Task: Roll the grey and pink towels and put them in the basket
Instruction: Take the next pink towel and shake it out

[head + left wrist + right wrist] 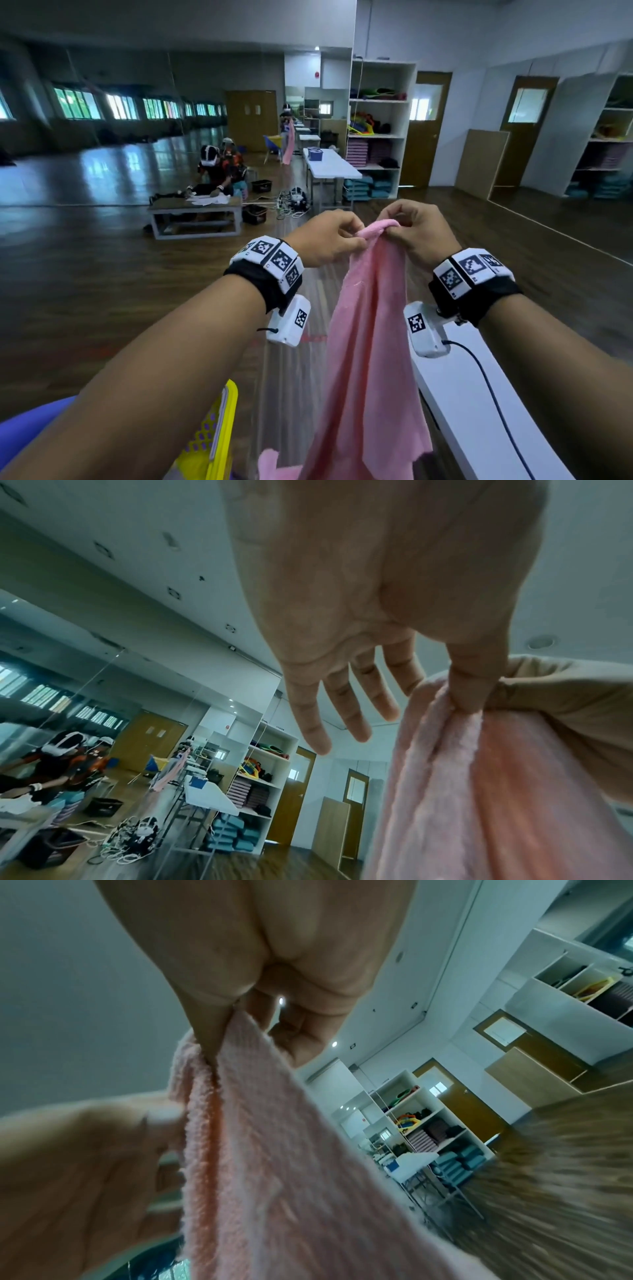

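Note:
I hold the pink towel (pixel 370 342) up in the air by its top edge, and it hangs down in loose folds between my forearms. My left hand (pixel 356 240) pinches the bunched top from the left. My right hand (pixel 394 230) pinches it from the right, close beside the left one. In the left wrist view my left hand (pixel 460 696) presses its thumb into the pink towel (pixel 479 791) while the other fingers stay spread. In the right wrist view my right hand (pixel 219 1039) pinches the pink towel (pixel 274 1177). No grey towel shows in any view.
A yellow perforated basket (pixel 212 435) sits low on the left beside something purple (pixel 27 428). A white table (pixel 479 411) runs along the lower right. Across the wooden floor, people work at a low table (pixel 195 212); white shelves (pixel 376 130) stand behind.

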A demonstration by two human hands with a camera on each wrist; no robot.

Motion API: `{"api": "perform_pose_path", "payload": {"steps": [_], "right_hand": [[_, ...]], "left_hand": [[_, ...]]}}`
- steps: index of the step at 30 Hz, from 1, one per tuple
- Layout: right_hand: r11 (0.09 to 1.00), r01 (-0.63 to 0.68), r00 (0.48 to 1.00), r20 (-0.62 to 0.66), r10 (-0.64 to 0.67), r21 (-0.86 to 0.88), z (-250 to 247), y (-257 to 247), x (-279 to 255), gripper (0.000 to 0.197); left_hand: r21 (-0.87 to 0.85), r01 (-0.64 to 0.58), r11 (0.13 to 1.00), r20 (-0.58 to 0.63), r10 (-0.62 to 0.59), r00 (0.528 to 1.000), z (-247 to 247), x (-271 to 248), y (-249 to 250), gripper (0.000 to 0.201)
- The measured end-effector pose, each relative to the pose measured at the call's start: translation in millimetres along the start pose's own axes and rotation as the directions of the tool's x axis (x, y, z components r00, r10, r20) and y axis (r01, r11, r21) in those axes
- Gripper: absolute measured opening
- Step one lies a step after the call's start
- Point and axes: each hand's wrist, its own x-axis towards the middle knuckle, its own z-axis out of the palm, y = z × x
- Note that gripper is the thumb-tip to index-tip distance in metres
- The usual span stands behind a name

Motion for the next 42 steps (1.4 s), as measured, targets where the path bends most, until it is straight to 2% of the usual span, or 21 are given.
{"api": "perform_pose_path", "payload": {"steps": [3,8,11,13,16,19,23,25,28,31,33,36,38,40,41,42], "right_hand": [[0.999,0.010,0.999,-0.050,-0.012,-0.054,-13,-13,8,0.021],[0.986,-0.041,0.984,-0.175,0.012,-0.163,-28,-25,18,0.017],[0.975,-0.064,0.976,-0.217,0.016,-0.214,-35,-27,22,0.015],[0.952,-0.085,0.977,-0.214,0.021,-0.293,-33,-27,23,0.015],[0.919,-0.138,0.970,-0.238,0.050,-0.369,-23,-22,27,0.013],[0.872,-0.175,0.969,-0.238,0.069,-0.457,-12,-15,32,0.012],[0.812,-0.267,0.959,-0.225,0.171,-0.519,1,5,32,0.017],[0.782,-0.336,0.941,-0.217,0.259,-0.524,5,23,23,0.018],[0.741,-0.434,0.901,-0.236,0.365,-0.512,2,51,3,0.016],[0.728,-0.477,0.878,-0.238,0.415,-0.491,-11,66,-12,0.017],[0.748,-0.465,0.885,-0.226,0.407,-0.474,-18,67,-13,0.021],[0.857,-0.335,0.941,-0.179,0.286,-0.391,-24,52,-5,0.024],[0.923,-0.216,0.974,-0.138,0.180,-0.317,-24,29,1,0.023],[0.952,-0.112,0.993,-0.062,0.099,-0.284,-23,5,7,0.022],[0.956,-0.059,0.998,-0.020,0.056,-0.288,-21,-6,10,0.023],[0.955,-0.008,1.000,0.013,0.013,-0.298,-20,-14,12,0.023]], "left_hand": [[0.044,-0.004,0.999,0.075,0.000,0.997,-2,-3,-3,0.013],[0.271,0.009,0.963,0.133,-0.047,0.990,-27,-9,-29,0.026],[0.334,0.077,0.939,0.104,-0.118,0.988,-46,-19,-59,0.037],[0.261,0.124,0.957,0.031,-0.137,0.990,-60,-25,-74,0.038],[0.013,0.178,0.984,-0.091,-0.176,0.980,-76,-25,-80,0.037],[-0.154,0.107,0.982,-0.298,-0.149,0.943,-89,-16,-63,0.032],[-0.403,-0.007,0.915,-0.354,-0.149,0.924,-101,8,-34,0.026],[-0.454,-0.079,0.887,-0.462,-0.159,0.872,-106,15,-22,0.030],[-0.407,-0.116,0.906,-0.634,-0.189,0.750,-120,17,-18,0.033],[-0.405,-0.089,0.910,-0.682,-0.236,0.692,-128,9,-27,0.027],[-0.420,-0.071,0.905,-0.664,-0.253,0.704,-123,5,-30,0.023],[-0.207,0.030,0.978,-0.615,-0.154,0.773,-100,4,-28,0.026],[-0.174,0.045,0.984,-0.479,-0.124,0.869,-78,5,-19,0.040],[-0.011,0.067,0.998,-0.291,-0.067,0.954,-51,7,-7,0.060],[0.081,0.063,0.995,-0.206,-0.045,0.977,-37,9,-2,0.064],[0.163,0.045,0.986,-0.139,-0.022,0.990,-23,11,4,0.058]]}}
